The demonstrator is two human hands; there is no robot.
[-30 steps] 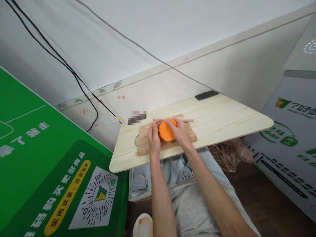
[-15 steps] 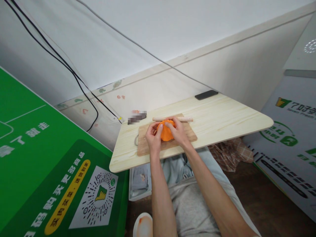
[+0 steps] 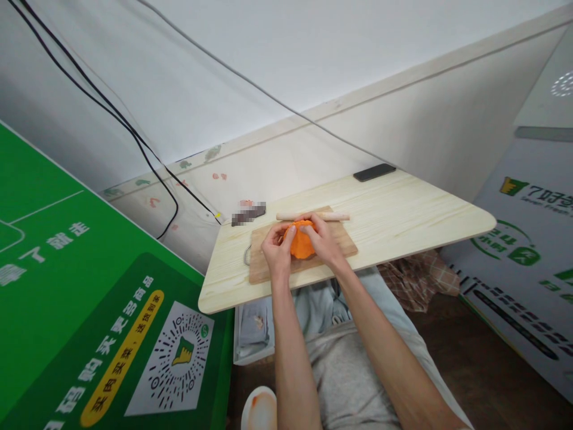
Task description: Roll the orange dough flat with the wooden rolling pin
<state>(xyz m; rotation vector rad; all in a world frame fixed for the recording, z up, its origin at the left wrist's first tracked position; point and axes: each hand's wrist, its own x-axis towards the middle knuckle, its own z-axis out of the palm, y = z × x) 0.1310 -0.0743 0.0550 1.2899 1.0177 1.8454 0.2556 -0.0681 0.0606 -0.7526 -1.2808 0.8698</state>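
A soft orange piece of dough (image 3: 302,243), flattened and uneven at its rim, is held between my two hands over a wooden cutting board (image 3: 259,263). My left hand (image 3: 276,246) pinches its left edge, thumb in front and fingers curled behind. On the other side my right hand (image 3: 323,240) grips the upper right edge, with the thumb pressed on the near face. Behind the hands lies a pale wooden rolling pin (image 3: 335,217) across the board's far side; its middle is partly hidden by my right fingers.
The board rests on a light wood table (image 3: 412,209). A black phone (image 3: 374,172) lies at the back edge, and a pixelated dark item (image 3: 249,213) at the back left. A green printed panel (image 3: 111,269) stands on the left. Cables (image 3: 147,161) hang along the wall.
The dough has turned slightly in my hands, and its lower edge sits a little lower. My fingers have shifted slightly along its rim. Nothing else has moved.
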